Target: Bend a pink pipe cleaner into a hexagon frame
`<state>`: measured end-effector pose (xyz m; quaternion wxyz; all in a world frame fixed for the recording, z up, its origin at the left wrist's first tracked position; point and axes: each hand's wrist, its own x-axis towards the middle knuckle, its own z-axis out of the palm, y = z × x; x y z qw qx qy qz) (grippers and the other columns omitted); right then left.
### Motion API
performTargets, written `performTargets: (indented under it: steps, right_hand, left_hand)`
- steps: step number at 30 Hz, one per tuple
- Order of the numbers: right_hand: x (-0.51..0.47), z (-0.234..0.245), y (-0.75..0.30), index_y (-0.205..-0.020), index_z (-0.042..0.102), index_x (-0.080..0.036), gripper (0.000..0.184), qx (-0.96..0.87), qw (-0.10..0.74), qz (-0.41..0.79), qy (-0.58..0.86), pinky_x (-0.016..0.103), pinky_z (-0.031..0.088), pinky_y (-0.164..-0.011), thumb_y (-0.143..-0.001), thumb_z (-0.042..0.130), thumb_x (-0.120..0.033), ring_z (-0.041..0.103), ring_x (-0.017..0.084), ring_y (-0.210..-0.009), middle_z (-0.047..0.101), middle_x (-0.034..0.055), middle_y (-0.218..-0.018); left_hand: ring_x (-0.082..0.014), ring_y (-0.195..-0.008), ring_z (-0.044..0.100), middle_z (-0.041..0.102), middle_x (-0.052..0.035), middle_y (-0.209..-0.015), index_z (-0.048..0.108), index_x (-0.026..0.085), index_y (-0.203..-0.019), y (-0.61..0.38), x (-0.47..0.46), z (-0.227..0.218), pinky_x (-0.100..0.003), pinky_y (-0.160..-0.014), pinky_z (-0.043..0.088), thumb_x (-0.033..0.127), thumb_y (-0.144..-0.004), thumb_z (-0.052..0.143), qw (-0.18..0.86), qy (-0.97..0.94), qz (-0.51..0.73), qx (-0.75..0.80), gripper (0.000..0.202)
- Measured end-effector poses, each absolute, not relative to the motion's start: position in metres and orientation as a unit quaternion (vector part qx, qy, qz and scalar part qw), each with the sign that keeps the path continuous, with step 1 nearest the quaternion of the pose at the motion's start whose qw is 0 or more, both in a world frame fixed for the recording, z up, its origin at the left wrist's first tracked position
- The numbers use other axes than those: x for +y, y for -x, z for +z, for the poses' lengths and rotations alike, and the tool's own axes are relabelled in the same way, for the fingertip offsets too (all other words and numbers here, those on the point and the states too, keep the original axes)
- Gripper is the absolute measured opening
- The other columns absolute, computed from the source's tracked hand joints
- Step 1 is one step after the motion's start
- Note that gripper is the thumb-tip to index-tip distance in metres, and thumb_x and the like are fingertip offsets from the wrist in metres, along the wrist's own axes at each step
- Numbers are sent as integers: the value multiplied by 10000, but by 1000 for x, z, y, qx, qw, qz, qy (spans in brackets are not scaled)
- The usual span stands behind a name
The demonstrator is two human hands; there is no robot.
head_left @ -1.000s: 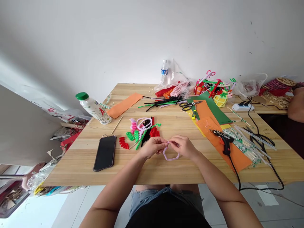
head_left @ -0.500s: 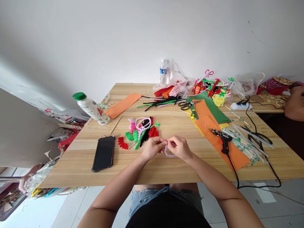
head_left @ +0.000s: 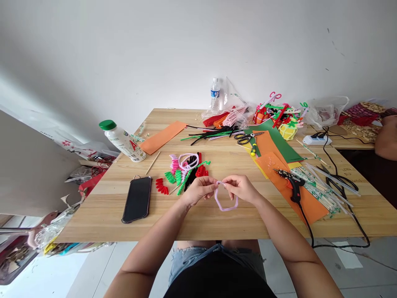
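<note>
You held the lilac pipe cleaner loop (head_left: 226, 202) between both hands, just above the near middle of the wooden table (head_left: 102, 207). Your left hand (head_left: 200, 190) pinched one end of it and your right hand (head_left: 240, 187) pinched the other, both grips narrow and closed on the wire where the ends met at the top, so the loop hung toward you with its shape kept open. Holding the ends close together like that looked suited to joining them, though the fingertips were too small in view to tell whether the ends were crossed.

Just beyond your hands lay a pile of coiled pieces (head_left: 182, 169) in pink, green, black and red, kept within reach. One phone (head_left: 137, 199) lay face down to your left, and one white bottle with a green cap (head_left: 122, 141) lay tilted beyond it. To your right, one glue gun (head_left: 294, 185) rested on orange sheets (head_left: 305, 198), its cord running off the edge. One pair of scissors (head_left: 247, 138) lay further back, and one water bottle (head_left: 215, 94) stood by the wall.
</note>
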<state>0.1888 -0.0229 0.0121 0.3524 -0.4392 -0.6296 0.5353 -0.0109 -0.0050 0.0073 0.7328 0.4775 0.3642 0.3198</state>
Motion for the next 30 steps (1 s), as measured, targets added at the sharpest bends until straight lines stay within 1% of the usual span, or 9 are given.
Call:
performTargets:
  steps: [3,6,8,10,13,16,18,24,30]
  right_hand:
    - [-23,15,-188,-854,618,-144,275,-599,354,573,432,205,453,-374,-785,627,-410,517,87,-377,557,-42,-538]
    - [-22,15,-187,-866,620,-140,310,-574,361,587,442,227,470,-374,-759,648,-430,546,110,-379,584,-28,-545]
    - [-23,14,-186,-899,632,-140,325,-581,365,571,450,257,498,-408,-772,635,-439,569,135,-401,583,-21,-508]
    - [-23,12,-184,-903,651,-148,298,-616,376,517,460,278,513,-441,-804,606,-426,586,150,-432,599,0,-527]
    - [-23,11,-182,-859,682,-170,226,-703,402,361,463,292,517,-513,-857,550,-353,593,145,-485,630,37,-625]
    - [-23,10,-181,-853,698,-179,233,-745,412,278,445,299,521,-578,-885,510,-313,593,140,-521,647,55,-679]
    - [-23,10,-183,-857,696,-169,244,-730,416,319,440,286,526,-548,-880,522,-338,600,136,-513,653,56,-693]
    - [-21,14,-190,-861,670,-125,334,-564,375,599,428,286,560,-496,-733,694,-433,653,165,-521,651,23,-624]
    - [-17,14,-190,-852,678,-120,340,-503,387,644,427,267,565,-502,-674,762,-398,668,158,-541,668,31,-694]
  left_hand:
    - [-36,-421,428,554,31,-573,620,108,-848,11,-6,6,-167,-396,299,419,-608,786,720,-498,322,360,426]
    - [-73,-540,530,610,-9,-680,627,107,-838,10,-6,5,-195,-497,418,426,-624,778,701,-517,342,352,412]
    - [-113,-609,587,639,-36,-741,620,109,-899,8,-7,4,-224,-543,462,436,-630,775,711,-522,332,334,451]
    - [-144,-621,617,654,-58,-750,602,106,-974,7,-8,3,-241,-536,477,481,-674,732,731,-515,314,320,497]
    - [-172,-630,643,669,-91,-757,591,94,-1006,6,-9,2,-256,-529,495,577,-766,594,751,-495,311,308,539]
    - [-170,-630,650,681,-90,-782,584,98,-1046,7,-9,2,-250,-529,505,527,-745,650,742,-505,315,309,528]
    - [-171,-626,655,682,-81,-789,582,103,-1067,8,-8,3,-248,-521,508,464,-724,698,734,-521,308,309,512]
    - [-183,-612,667,638,-51,-754,624,104,-983,14,-6,5,-259,-500,526,414,-752,687,743,-540,271,287,392]
    - [-181,-654,663,626,-51,-734,611,108,-1036,17,-5,8,-253,-526,537,337,-755,700,754,-545,266,254,374]
